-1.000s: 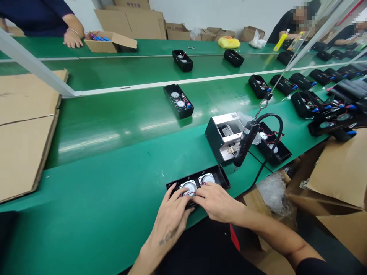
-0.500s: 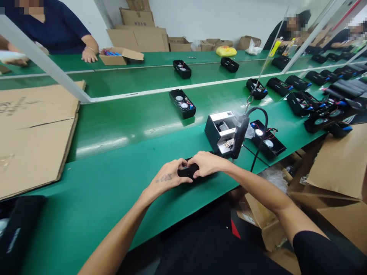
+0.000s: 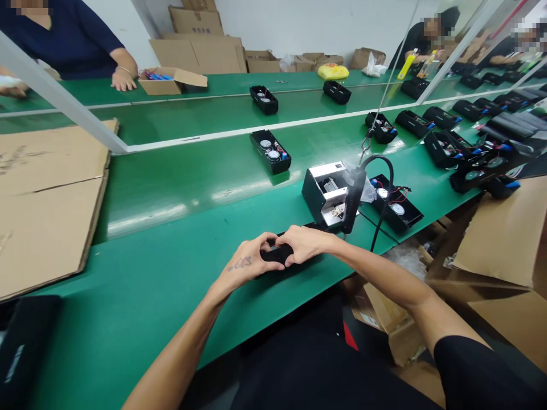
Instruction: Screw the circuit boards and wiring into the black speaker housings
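A black speaker housing (image 3: 276,254) lies on the green bench, largely covered by my fingers. My left hand (image 3: 245,259) grips its left end, thumb along the near side and fingers over the far side. My right hand (image 3: 305,245) grips it close beside, the fingertips of both hands nearly meeting. What the fingertips press inside the housing is hidden. Just beyond my right hand stands a black and silver screw feeder (image 3: 325,193). A black electric screwdriver (image 3: 354,202) hangs in front of it from a hook.
An open speaker housing with wires (image 3: 395,205) lies right of the feeder. Another speaker housing (image 3: 271,152) sits on the green line. Flat cardboard (image 3: 47,210) covers the left side. Cardboard boxes (image 3: 504,239) stand at the right. Across the line a co-worker's hand (image 3: 123,78) rests on the table.
The view has shifted slightly, so the scene sits a little further left and up. Both hands keep their hold on the speaker housing, with hardly any movement of the fingers.
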`<state>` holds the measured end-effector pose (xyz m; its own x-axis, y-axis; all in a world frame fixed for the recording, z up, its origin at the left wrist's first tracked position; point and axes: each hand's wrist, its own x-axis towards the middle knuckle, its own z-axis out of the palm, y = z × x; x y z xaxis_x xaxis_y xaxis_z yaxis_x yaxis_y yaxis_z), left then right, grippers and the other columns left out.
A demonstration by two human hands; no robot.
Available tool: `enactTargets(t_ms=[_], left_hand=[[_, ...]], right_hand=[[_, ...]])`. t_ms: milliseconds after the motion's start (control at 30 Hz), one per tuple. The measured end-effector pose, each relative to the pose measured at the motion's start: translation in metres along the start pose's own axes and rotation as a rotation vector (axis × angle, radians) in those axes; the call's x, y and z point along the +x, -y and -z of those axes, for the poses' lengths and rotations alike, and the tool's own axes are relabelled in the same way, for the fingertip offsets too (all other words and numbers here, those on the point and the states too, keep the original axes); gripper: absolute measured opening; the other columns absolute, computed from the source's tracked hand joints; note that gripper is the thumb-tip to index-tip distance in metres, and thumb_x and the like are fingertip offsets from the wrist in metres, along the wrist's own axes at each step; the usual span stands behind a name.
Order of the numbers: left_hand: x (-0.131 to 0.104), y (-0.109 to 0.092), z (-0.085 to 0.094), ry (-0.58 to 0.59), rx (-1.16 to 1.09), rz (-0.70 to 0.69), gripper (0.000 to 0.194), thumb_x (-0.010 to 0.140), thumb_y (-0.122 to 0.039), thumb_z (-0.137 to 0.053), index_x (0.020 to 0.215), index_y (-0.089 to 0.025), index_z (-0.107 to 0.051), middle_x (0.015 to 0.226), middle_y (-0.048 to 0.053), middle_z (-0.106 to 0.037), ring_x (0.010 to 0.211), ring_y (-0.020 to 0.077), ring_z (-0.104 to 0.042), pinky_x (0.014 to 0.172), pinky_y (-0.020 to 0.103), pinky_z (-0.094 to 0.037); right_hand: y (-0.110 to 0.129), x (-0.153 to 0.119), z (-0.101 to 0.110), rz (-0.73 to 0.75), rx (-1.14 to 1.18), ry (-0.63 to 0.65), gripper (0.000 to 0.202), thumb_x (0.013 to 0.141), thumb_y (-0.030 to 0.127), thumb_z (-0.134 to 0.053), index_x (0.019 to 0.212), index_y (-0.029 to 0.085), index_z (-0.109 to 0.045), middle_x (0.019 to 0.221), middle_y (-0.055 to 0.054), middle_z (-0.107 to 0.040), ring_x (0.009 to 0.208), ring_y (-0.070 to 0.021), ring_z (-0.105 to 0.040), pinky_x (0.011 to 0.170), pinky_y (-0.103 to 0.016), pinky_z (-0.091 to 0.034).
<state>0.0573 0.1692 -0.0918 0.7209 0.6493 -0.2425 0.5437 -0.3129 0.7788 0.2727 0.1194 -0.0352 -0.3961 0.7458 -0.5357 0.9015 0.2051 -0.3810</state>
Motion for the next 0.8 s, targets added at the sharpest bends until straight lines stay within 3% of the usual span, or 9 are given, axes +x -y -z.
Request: enactTargets(t_ms=[167,400,533,667,800], left_hand=[[0.003,0.002,0.001,0.026,-0.015,0.014,0.077,0.069,-0.056,-0.09,0.134,-0.022,-0.067,0.094,0.0,-0.073,0.078,0.0177,-0.068,0.07,0.028,-0.048],[0.007,0.001,0.003,0.095,0.004,0.063,0.071,0.071,-0.06,-0.087,0.128,-0.021,-0.07,0.091,0.001,-0.073,0.074,0.0171,-0.065,0.063,0.027,-0.045],[0.006,0.0,0.004,0.084,0.035,0.078,0.076,0.068,-0.068,-0.086,0.126,-0.021,-0.07,0.092,0.0,-0.074,0.079,0.0189,-0.067,0.068,0.029,-0.047],[0.003,0.004,0.002,0.064,0.022,-0.004,0.069,0.069,-0.06,-0.088,0.124,-0.021,-0.072,0.105,0.002,-0.076,0.096,0.0226,-0.071,0.085,0.032,-0.053],[0.005,0.013,-0.003,0.07,-0.042,-0.038,0.068,0.073,-0.054,-0.088,0.13,-0.023,-0.07,0.101,0.001,-0.074,0.089,0.0199,-0.07,0.076,0.029,-0.053]], right_hand=[[0.002,0.002,-0.006,-0.005,-0.05,-0.023,0.058,0.092,0.042,-0.071,0.147,0.026,-0.066,0.111,-0.004,-0.065,0.086,-0.0027,-0.052,0.076,-0.011,-0.021],[0.005,0.004,-0.01,0.008,-0.081,-0.045,0.059,0.092,0.042,-0.068,0.149,0.03,-0.064,0.109,-0.005,-0.066,0.091,-0.0079,-0.059,0.083,-0.011,-0.031],[0.002,0.004,-0.008,0.007,-0.071,-0.041,0.06,0.091,0.043,-0.068,0.15,0.033,-0.062,0.112,-0.005,-0.066,0.099,-0.0113,-0.061,0.087,-0.013,-0.034],[0.002,0.002,-0.009,0.022,-0.082,-0.052,0.059,0.09,0.045,-0.069,0.148,0.032,-0.065,0.111,-0.006,-0.065,0.098,-0.0108,-0.061,0.088,-0.014,-0.034],[0.005,0.001,-0.011,0.026,-0.109,-0.07,0.053,0.091,0.041,-0.065,0.143,0.031,-0.067,0.103,-0.006,-0.065,0.089,-0.0102,-0.059,0.081,-0.015,-0.029]])
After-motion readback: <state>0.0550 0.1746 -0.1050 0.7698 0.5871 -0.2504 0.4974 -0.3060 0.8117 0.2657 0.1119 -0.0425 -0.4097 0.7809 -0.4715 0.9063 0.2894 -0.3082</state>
